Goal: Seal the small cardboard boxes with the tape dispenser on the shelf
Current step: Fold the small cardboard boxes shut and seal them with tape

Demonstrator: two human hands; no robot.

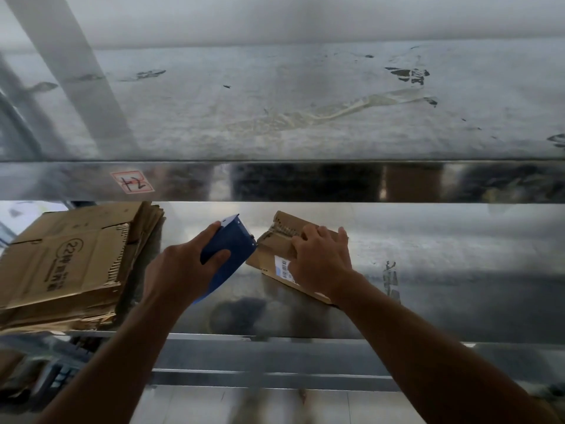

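Two hands work on the middle shelf [428, 255] of a steel rack. The left hand [180, 267] is wrapped around the blue dispenser [227, 249], thumb along its far edge and fingers curled over the near side, so the tool is clamped firmly. Its front corner touches the left edge of the small box [275, 243], which suggests the tape is being started or cut off at that edge; the tape itself is too faint to make out.

The right hand [321, 258] lies palm-down on the box, fingers spread flat over its top and gripping nothing. That press probably keeps the flaps down and stops the light carton from sliding on the slick metal while the dispenser pulls against it. The box lies skewed on the shelf, one corner pointing away, with a white label [282, 267] showing at the hand's edge. This angle likely lines the seam up with the left arm's pull.

A stack of flattened cartons [70, 264] sits at the shelf's left end, just beside the left hand, probably waiting to be made up. The upper shelf [305, 102] holds only scraps of old tape.
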